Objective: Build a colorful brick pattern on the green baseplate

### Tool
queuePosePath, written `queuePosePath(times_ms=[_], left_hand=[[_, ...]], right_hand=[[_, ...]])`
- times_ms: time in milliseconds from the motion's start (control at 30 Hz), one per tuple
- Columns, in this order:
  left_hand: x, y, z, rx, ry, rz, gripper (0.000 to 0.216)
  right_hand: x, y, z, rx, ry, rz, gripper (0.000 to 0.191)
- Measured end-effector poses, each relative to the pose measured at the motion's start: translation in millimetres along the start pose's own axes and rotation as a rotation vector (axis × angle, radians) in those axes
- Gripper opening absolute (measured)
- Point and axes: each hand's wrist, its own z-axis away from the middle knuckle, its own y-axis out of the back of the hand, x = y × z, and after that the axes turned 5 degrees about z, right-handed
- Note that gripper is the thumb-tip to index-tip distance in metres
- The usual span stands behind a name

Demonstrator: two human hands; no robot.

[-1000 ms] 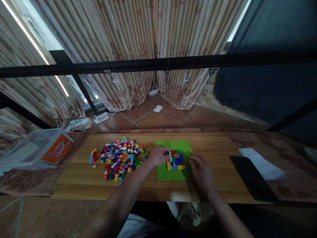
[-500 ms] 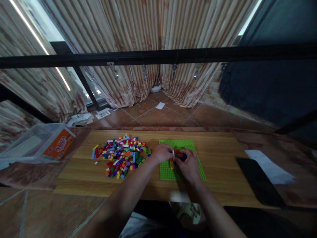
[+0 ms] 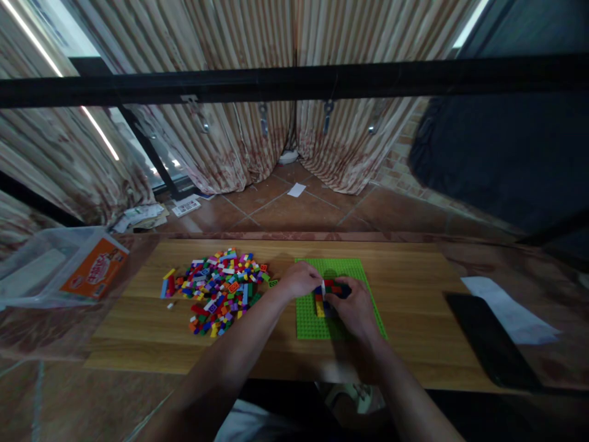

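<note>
A small build of red, yellow, dark blue and other toy bricks (image 3: 320,308) sits on the green studded baseplate (image 3: 307,324). My left hand (image 3: 301,280) reaches in from the left, thumb and fingertips pinched at a small white brick (image 3: 323,287) by the build's upper left edge. Curled around the right side of the build is my right hand (image 3: 355,306), its thumb at the front and fingers behind. Those fingers hide part of the bricks, and the shadow makes the dark ones hard to tell apart.
A loose pile of colourful bricks (image 3: 221,285) covers the left of the wooden table (image 3: 418,313). Beyond the table's left end stands a clear plastic box (image 3: 46,294) with an orange label. A black flat device (image 3: 490,341) and white paper (image 3: 510,310) lie at the right end.
My head view has shifted slightly, so the table sits a little differently in frame. Both hands stay at the build; the left fingertips have moved slightly at the white brick.
</note>
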Motion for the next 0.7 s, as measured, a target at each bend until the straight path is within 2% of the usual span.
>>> queuePosePath(times_ms=[400, 700], left_hand=[[3.5, 0.2, -5.7, -0.027, 0.031, -0.052, 0.027], [-1.6, -4.6, -0.1, 0.052, -0.025, -0.03, 0.023]], right_hand=[[-5.0, 0.4, -3.9, -0.071, -0.055, -0.017, 0.029], [8.0, -0.3, -13.2, -0.134, -0.028, -0.119, 0.031]])
